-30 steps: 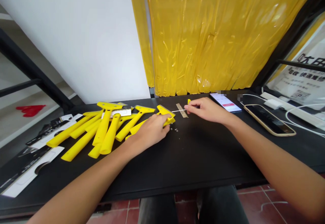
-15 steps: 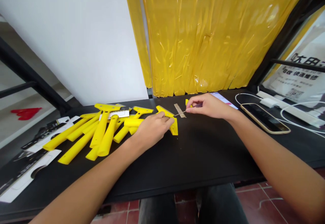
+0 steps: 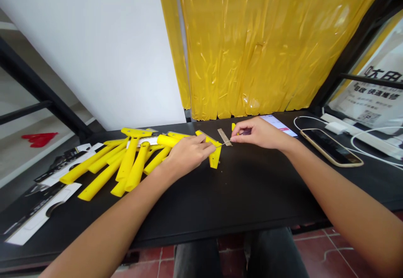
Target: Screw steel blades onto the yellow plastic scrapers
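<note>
My left hand [image 3: 192,152] is closed around a yellow scraper [image 3: 215,159], whose wide head sticks out to the right of my fingers. In my right hand [image 3: 252,133] is a screwdriver [image 3: 226,143] with a thin metal shaft and a dark handle. Its tip reaches the scraper's head near my left fingertips. Behind the shaft lies a flat metal blade [image 3: 223,135] on the black table. A small yellow piece [image 3: 233,126] shows just past my right fingers, mostly hidden by them. Several other yellow scrapers [image 3: 127,160] lie in a pile left of my left hand.
White and black card packaging [image 3: 44,217] lies at the left of the black table [image 3: 236,202]. On the right are a phone [image 3: 330,147], a white power strip [image 3: 368,137] with cables and a lit screen [image 3: 278,124]. A yellow plastic curtain [image 3: 252,51] hangs behind.
The held scraper has turned slightly, its handle end now pointing further up and back. The screwdriver stays at the scraper's head. The whole view has shifted a little.
</note>
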### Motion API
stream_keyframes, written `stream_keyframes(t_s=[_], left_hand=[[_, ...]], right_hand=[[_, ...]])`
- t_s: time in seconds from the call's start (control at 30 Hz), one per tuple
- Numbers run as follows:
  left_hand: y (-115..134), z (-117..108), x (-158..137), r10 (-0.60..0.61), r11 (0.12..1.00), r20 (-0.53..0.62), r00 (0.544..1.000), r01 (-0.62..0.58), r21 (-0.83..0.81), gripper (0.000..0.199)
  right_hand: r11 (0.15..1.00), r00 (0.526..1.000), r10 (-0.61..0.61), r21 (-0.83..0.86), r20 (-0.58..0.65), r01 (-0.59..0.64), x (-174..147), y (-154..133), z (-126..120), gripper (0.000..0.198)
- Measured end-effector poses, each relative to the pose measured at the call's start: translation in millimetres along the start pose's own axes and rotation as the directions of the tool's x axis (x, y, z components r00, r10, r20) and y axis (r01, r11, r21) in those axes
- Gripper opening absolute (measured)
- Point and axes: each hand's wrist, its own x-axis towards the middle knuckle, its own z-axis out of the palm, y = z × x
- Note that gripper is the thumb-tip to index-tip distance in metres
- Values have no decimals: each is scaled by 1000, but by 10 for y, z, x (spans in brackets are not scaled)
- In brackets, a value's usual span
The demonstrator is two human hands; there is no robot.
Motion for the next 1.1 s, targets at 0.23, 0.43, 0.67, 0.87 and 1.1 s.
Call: stream_keyframes(t_s=[0.23, 0.43, 0.67, 0.87, 1.1], left_hand=[[-15, 11, 3, 66, 998, 5, 998, -66, 14, 23], [-24, 20, -2, 110, 993, 15, 994, -109, -41, 22], [-48, 19, -13, 102, 995, 8, 995, -102, 2, 22], [-44, 29, -5, 118, 993, 27, 993, -118, -10, 22], [-55, 28, -5, 122, 993, 24, 992, -122, 4, 20]], right_hand=[[1000, 1000, -6, -3, 25, 6, 5, 17, 8, 24], [996, 999, -42, -77, 28, 44, -12, -4, -31, 21], [995, 998, -58, -81, -21, 56, -13, -15, -26, 20], [993, 997, -74, -96, -8, 72, -4, -3, 6, 19], [964, 980, -201, -176, -1, 198, -10, -43, 5, 21]])
